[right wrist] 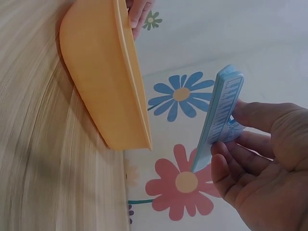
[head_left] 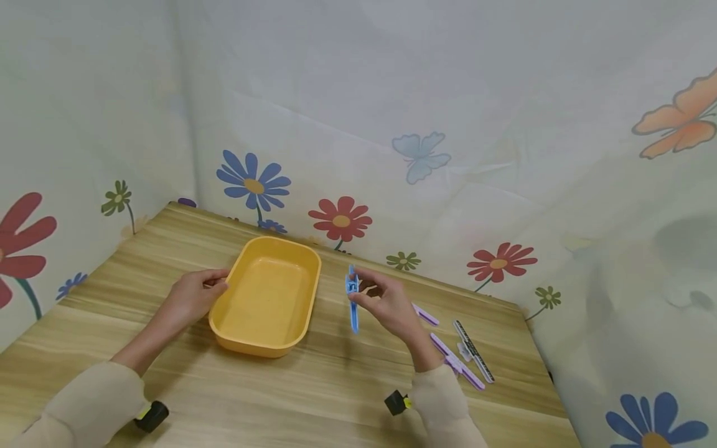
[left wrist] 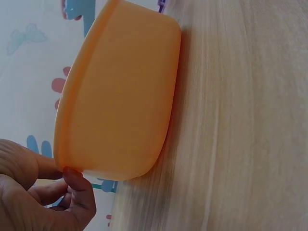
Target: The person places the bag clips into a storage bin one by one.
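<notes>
My left hand [head_left: 193, 294] pinches the left rim of a yellow-orange plastic tub [head_left: 269, 305]; the left wrist view shows the thumb and fingers at the tub's corner [left wrist: 115, 96]. To the tub's right, my right hand [head_left: 389, 302] holds a slim blue ruler-like bar [head_left: 353, 311] above the table. In the right wrist view, the bar [right wrist: 219, 115] carries printed marks on its face, and a small light-blue piece sticks out at its middle among the fingers. The bar is apart from the tub. The exact kind of the bar cannot be made out.
Right of my right hand lie two purple bars [head_left: 470, 374] and a black-and-white bar [head_left: 475, 351] on the wooden table [head_left: 313, 398]. One purple bar is partly hidden by the hand. A flower-printed cloth wall [head_left: 347, 124] stands behind the table.
</notes>
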`<state>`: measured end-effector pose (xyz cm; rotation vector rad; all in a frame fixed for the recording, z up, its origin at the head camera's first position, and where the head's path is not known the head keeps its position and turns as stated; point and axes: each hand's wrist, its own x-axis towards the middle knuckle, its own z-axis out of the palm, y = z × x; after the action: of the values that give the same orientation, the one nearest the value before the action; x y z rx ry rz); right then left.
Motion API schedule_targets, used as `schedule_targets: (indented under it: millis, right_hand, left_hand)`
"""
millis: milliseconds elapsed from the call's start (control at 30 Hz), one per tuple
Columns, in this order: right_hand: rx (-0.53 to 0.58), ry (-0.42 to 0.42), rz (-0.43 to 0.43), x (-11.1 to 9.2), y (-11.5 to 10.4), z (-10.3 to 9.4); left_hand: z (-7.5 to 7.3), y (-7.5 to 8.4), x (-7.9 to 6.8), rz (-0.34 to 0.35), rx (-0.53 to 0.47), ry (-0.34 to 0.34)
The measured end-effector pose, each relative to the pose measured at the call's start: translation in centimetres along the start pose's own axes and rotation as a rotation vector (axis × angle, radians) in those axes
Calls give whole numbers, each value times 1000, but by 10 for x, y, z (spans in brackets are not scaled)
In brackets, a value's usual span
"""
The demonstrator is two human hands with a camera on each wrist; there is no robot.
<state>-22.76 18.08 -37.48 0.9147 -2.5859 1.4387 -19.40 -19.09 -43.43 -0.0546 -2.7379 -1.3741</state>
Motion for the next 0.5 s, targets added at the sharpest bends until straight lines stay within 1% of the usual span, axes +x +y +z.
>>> schedule_targets:
  millis: [300, 500]
  right_hand:
    - [20, -16, -8, 12, -5, 11]
    - [0, -29, -13, 19, -10, 17]
  left_hand:
    - [-2, 2, -1, -7, 11, -7]
    - [-1, 4, 0, -15, 0, -6]
